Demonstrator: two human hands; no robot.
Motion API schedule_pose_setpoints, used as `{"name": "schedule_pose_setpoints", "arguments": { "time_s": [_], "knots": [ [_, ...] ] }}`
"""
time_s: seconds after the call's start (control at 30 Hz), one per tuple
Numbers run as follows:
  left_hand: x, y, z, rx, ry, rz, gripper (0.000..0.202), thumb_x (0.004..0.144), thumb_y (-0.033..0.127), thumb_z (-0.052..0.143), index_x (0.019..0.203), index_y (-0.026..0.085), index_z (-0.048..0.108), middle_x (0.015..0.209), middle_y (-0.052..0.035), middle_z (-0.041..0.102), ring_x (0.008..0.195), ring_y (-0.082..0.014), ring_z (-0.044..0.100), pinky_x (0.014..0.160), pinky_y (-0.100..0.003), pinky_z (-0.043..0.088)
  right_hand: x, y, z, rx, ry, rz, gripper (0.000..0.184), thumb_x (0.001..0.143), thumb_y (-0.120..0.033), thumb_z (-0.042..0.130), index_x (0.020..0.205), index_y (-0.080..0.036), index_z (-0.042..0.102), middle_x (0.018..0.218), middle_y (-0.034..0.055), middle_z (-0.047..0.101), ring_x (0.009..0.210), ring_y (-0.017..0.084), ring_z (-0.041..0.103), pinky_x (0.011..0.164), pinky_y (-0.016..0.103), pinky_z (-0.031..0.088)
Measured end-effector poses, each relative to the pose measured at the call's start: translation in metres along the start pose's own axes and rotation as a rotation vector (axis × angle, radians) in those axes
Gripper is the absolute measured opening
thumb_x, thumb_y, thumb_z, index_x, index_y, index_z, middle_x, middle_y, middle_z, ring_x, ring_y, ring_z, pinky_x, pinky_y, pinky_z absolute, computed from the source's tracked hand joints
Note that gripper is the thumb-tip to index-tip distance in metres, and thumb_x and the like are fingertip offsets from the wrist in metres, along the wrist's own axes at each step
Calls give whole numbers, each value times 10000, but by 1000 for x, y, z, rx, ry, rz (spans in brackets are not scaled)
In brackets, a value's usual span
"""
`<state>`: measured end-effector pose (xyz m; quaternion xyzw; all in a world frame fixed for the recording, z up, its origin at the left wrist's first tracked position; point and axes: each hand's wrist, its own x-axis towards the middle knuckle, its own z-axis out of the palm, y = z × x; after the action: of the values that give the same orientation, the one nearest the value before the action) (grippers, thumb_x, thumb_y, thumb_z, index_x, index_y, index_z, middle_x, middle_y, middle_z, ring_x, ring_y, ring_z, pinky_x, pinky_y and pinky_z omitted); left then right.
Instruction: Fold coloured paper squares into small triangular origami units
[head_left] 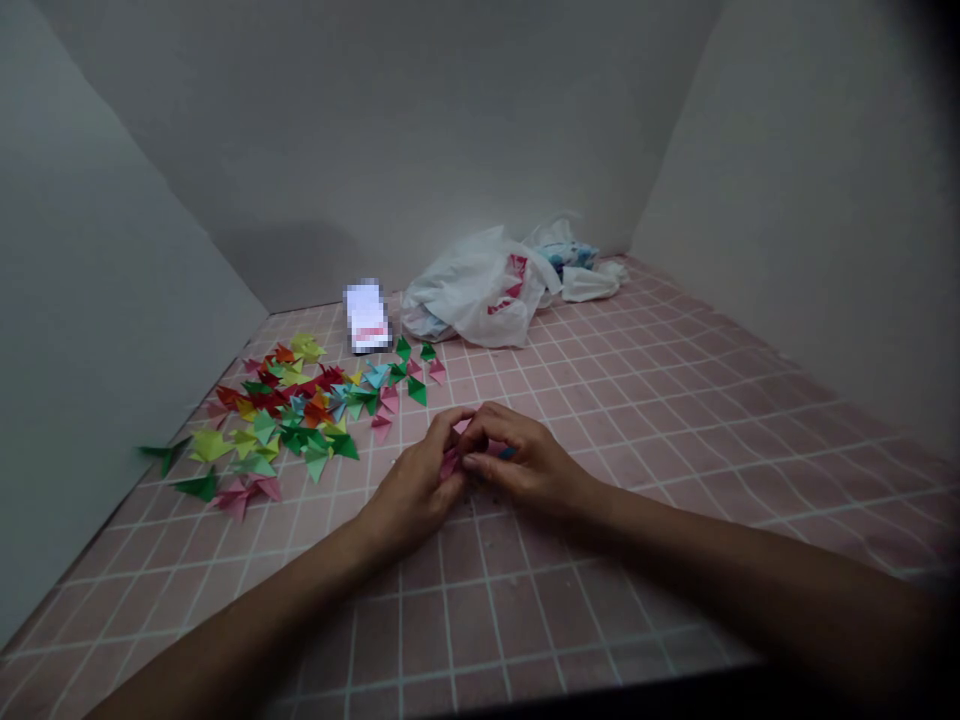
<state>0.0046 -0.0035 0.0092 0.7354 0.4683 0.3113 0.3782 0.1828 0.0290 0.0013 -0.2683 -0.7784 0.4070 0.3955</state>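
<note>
My left hand (418,485) and my right hand (519,458) meet at the middle of the pink checked tablecloth (615,400). Both pinch a small pink piece of paper (452,462) between their fingertips, pressed low against the cloth. Most of the paper is hidden by the fingers. To the left lies a spread of several folded paper triangles (292,410) in green, red, yellow, pink and blue, a short way from my left hand.
A crumpled white plastic bag (480,290) with red print lies at the back, with more white wrapping (592,280) beside it. A small white packet (367,317) stands left of the bag. Grey walls close in on the left, back and right.
</note>
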Motion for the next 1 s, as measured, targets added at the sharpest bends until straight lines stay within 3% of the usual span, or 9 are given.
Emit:
{"name": "schedule_pose_setpoints", "arguments": {
  "time_s": [0.3, 0.5, 0.73, 0.9, 1.0],
  "knots": [
    [0, -4, 0, -43, -45, 9, 589, 862, 135, 561, 1408, 234, 363, 1260, -113, 646, 1102, -240, 651, 916, -354, 489, 1, -1, 0, 29, -27, -46, 137, 870, -143, 578, 751, -209, 562, 822, 17, 567, 807, 167, 546, 778, 329, 440],
    [1, -1, -2, -66, -54, 0, 542, 895, 184, 551, 1400, 219, 356, 1177, -114, 658, 1022, -226, 656, 866, -343, 485, 0, 2, 2, 72, -11, 59, 114, 865, -168, 556, 762, -214, 537, 806, 17, 556, 759, 163, 520, 716, 321, 428],
    [1, -4, -1, 61, 36, -29, 541, 903, 206, 546, 1409, 193, 356, 947, -50, 632, 841, -198, 617, 784, -331, 473, 0, 0, 4, 260, 45, 220, 39, 852, -228, 585, 843, -196, 566, 776, -7, 554, 694, 135, 508, 633, 277, 415],
    [0, -2, 2, -37, -5, -10, 592, 892, 204, 567, 1437, 218, 337, 1181, -104, 621, 1077, -233, 612, 936, -363, 456, 0, 0, 7, 221, 14, 200, 53, 811, -158, 589, 829, -190, 627, 820, 19, 615, 765, 156, 556, 712, 307, 437],
    [-1, 1, 0, -200, -12, -54, 603, 885, 296, 620, 1432, 218, 379, 1167, -94, 624, 1101, -241, 595, 954, -365, 455, 1, 3, 5, 273, 37, 224, 42, 817, -174, 587, 803, -189, 624, 813, 21, 619, 760, 156, 562, 702, 306, 442]
  ]
}}
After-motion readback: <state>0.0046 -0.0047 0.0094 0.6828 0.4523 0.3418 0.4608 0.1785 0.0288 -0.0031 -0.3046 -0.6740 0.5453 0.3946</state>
